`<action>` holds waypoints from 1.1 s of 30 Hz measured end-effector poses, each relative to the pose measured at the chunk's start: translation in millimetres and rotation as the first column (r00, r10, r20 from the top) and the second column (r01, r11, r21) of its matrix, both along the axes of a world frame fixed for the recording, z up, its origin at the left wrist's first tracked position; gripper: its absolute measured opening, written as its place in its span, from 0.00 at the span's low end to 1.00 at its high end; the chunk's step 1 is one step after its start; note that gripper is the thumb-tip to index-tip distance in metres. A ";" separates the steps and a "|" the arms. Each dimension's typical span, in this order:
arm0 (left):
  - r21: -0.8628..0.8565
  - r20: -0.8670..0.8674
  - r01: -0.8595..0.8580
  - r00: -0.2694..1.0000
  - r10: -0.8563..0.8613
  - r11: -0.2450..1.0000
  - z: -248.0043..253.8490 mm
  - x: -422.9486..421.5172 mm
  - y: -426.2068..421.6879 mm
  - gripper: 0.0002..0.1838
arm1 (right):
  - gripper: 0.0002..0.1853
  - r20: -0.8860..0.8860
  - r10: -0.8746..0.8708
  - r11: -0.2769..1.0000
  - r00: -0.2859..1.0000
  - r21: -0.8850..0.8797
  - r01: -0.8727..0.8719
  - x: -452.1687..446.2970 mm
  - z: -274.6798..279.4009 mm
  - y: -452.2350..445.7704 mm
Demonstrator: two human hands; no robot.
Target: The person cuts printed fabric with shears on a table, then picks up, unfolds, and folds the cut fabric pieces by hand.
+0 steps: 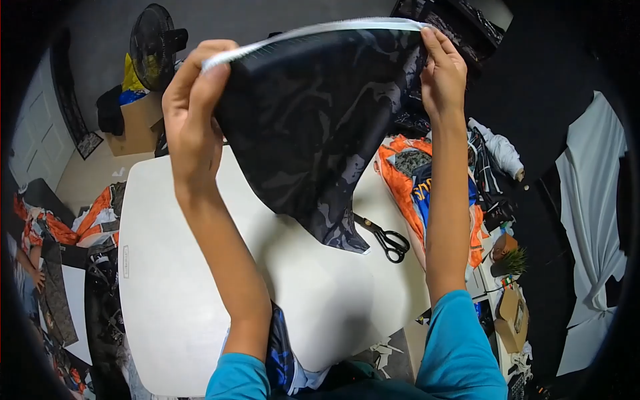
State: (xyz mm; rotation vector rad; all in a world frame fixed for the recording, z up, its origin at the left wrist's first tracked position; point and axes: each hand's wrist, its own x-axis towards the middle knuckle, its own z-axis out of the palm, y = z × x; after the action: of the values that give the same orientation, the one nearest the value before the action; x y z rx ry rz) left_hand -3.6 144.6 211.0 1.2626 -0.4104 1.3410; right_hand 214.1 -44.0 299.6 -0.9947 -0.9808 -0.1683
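Observation:
A piece of black and grey camouflage fabric (300,120) hangs stretched between my hands, its lower end tapering down over the white table (173,280). Along its top edge runs a white band (320,28). My left hand (193,107) pinches the band's left end between thumb and fingers. At the right end, my right hand (443,70) grips the same edge with its fingertips. Black-handled scissors (390,243) lie on the table just right of the fabric's lower tip; the fabric hides part of their blades.
Orange and blue printed garments (400,180) are piled at the table's right edge. A black fan (152,47) and a cardboard box (140,123) stand at the back left. White cloth (590,220) hangs at far right. Another person's hand (38,279) shows at far left.

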 end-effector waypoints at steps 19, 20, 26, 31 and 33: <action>0.587 -0.055 -0.093 0.986 0.154 0.804 30.8 -20.1 -117.5 0.05 | 0.10 -0.184 -0.011 0.993 0.983 0.116 0.033 14.9 -9.6 -27.2; 0.516 -0.139 -0.071 0.976 0.166 0.854 32.7 -24.8 -108.3 0.05 | 0.10 -0.178 0.025 0.991 0.984 0.131 -0.002 16.9 -11.8 -29.7; 0.156 -0.098 -0.287 0.948 0.304 0.945 21.1 -23.5 -44.5 0.09 | 0.12 -0.066 0.116 0.993 0.991 -0.009 -0.117 2.9 -8.7 -44.8; -0.082 -0.030 -0.141 0.990 0.139 0.987 8.3 -9.0 -13.7 0.14 | 0.11 -0.033 0.098 0.986 0.995 -0.132 -0.101 5.4 -9.6 -39.0; -0.039 0.020 -0.089 0.996 0.089 0.995 7.6 -16.6 -11.5 0.15 | 0.11 -0.027 0.086 0.990 0.996 -0.106 -0.088 2.0 -10.4 -32.8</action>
State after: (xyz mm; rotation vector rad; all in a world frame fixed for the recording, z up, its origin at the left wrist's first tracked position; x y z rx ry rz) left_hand -20.2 133.2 218.6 1.2484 -0.3454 1.4321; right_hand 216.1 -76.8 289.2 -1.0476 -1.0189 -0.0319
